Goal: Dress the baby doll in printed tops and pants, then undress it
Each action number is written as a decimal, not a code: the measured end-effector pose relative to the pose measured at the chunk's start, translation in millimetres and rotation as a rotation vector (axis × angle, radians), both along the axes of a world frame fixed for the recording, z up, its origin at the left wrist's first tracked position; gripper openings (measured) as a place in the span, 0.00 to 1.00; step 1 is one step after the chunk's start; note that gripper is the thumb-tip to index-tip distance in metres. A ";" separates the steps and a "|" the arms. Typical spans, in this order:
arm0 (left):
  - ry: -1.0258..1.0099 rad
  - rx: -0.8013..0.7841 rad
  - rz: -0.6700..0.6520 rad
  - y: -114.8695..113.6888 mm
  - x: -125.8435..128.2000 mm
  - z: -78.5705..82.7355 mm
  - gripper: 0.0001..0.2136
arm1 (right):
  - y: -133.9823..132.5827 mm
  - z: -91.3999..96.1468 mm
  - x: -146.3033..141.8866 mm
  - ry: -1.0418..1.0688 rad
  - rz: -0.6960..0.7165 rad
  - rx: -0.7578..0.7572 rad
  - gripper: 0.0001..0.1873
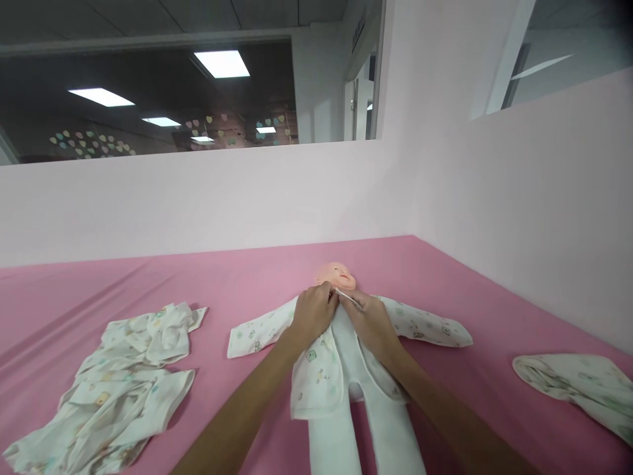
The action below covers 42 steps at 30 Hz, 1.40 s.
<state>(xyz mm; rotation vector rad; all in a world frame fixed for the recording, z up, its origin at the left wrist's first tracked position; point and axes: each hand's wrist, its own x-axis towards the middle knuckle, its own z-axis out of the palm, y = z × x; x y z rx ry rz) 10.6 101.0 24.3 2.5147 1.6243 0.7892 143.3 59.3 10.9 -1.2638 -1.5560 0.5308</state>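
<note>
On the pink surface a baby doll (335, 275) lies face up, head away from me, with white legs toward me. A white printed baby jacket (317, 379) is on it, both sleeves spread sideways and the lower front hanging apart. At the neckline my left hand (315, 310) pinches the jacket's edge, fingertips closed. Right beside it, my right hand (370, 324) grips the other side of the collar, fingers also closed. The two hands nearly touch just below the doll's chin. Their fingertips partly hide the fastening at the neck.
Crumpled printed baby clothes (123, 389) lie on the pink sheet (237, 277) at left. Another folded printed garment (578, 379) is at the right edge. White walls (208, 204) border the surface at the back and right, with a window (148, 86) above.
</note>
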 end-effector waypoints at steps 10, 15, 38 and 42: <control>-0.269 -0.277 -0.126 -2.1 -10.3 10.5 0.06 | -2.2 -3.2 -1.6 -0.148 0.019 0.105 0.17; -0.540 -0.569 -0.258 1.0 -21.8 12.1 0.14 | -0.7 -5.2 -2.2 -0.270 0.067 0.140 0.20; -0.199 -0.328 -0.068 -50.1 -16.0 32.1 0.07 | -12.9 -17.2 6.4 -0.306 -0.156 0.131 0.15; 0.142 -0.168 -0.022 -74.9 -18.8 33.7 0.04 | -27.3 -18.5 14.4 -0.293 -0.205 0.133 0.09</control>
